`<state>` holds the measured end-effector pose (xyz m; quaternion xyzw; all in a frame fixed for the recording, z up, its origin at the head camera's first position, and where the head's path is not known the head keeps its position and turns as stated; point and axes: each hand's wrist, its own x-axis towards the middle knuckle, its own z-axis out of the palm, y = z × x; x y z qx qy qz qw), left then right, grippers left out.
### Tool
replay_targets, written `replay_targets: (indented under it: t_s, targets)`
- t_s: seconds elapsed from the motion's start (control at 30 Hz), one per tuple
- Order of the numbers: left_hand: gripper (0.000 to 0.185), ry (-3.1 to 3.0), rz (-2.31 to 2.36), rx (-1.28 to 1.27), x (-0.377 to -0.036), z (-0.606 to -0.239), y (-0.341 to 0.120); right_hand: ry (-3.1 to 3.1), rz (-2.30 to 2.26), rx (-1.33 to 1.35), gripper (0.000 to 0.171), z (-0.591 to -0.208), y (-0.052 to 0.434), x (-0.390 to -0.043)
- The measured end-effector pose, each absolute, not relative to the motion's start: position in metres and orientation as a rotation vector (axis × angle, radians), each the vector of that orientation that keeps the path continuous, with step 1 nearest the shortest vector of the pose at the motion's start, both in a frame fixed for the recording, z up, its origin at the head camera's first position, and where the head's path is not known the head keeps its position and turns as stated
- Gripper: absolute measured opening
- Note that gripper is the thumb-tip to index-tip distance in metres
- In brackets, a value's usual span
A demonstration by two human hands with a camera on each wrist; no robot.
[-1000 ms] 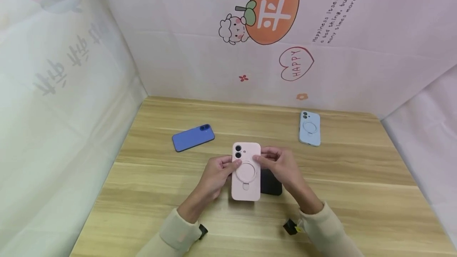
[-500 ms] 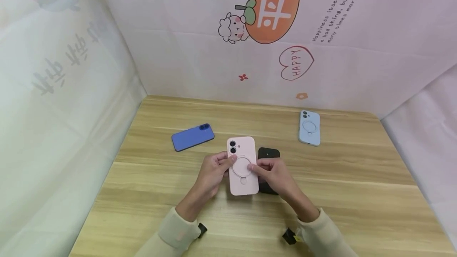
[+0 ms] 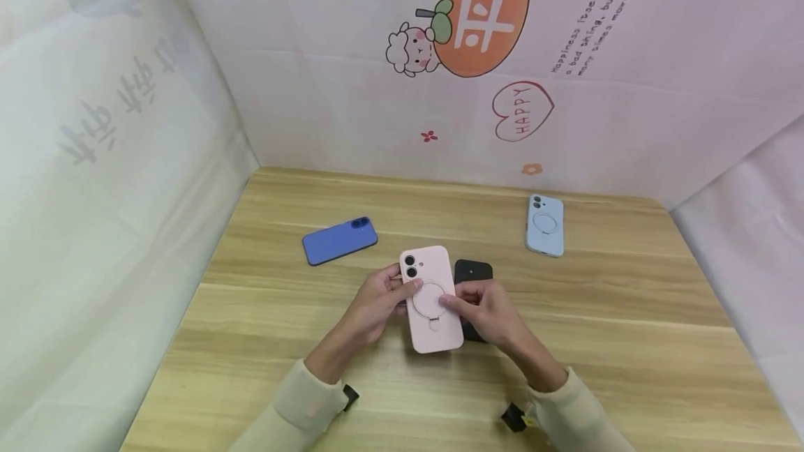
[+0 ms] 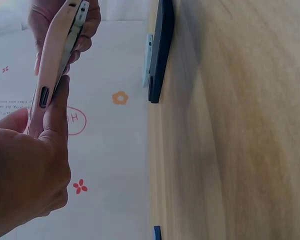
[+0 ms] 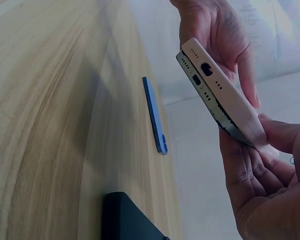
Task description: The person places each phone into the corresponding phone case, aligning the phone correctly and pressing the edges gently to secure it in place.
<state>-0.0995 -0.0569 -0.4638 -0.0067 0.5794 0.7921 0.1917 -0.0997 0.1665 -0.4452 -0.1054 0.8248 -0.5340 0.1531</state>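
Note:
Both hands hold a pink phone case (image 3: 432,323) with a ring stand on its back, a little above the wooden table (image 3: 628,312). My left hand (image 3: 384,296) grips its left edge, thumb by the camera holes. My right hand (image 3: 484,307) pinches the right edge, thumb near the ring. From the right wrist, the pink phone case (image 5: 225,95) shows a grey phone's bottom edge inside it, between the left hand (image 5: 210,30) and the right hand (image 5: 262,185). From the left wrist, the pink phone case (image 4: 52,65) is seen edge-on above my left hand (image 4: 27,170).
A black phone (image 3: 474,271) lies on the table just behind my right hand, partly hidden. A dark blue phone (image 3: 339,240) lies to the left and a light blue case (image 3: 544,226) at the back right. Printed paper walls close three sides.
The pink case shifted slightly left and tilted, uncovering the black phone behind it. My right hand's fingers slid down from the case's upper right edge toward the ring.

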Motion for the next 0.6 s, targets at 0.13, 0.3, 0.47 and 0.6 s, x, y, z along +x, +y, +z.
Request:
replay_targets:
  t_s: [0.13,0.3,0.47,0.6]
  targets:
    - [0.045,1.630,2.201,-0.006,-0.0987,-0.4632,-0.0580,2.369,-1.495,-0.352,0.019,-0.4463,0.1681,-0.0982]
    - [0.044,1.641,2.230,0.003,-0.0980,-0.4631,-0.0576,2.389,-1.474,-0.400,0.018,-0.4493,0.1679,-0.0999]
    - [0.046,1.687,2.263,-0.064,-0.0998,-0.4620,-0.0576,2.418,-1.455,-0.348,0.019,-0.4492,0.1675,-0.1001]
    - [0.047,1.687,2.313,-0.168,-0.1026,-0.4605,-0.0596,2.395,-1.460,-0.327,0.021,-0.4500,0.1699,-0.0984]
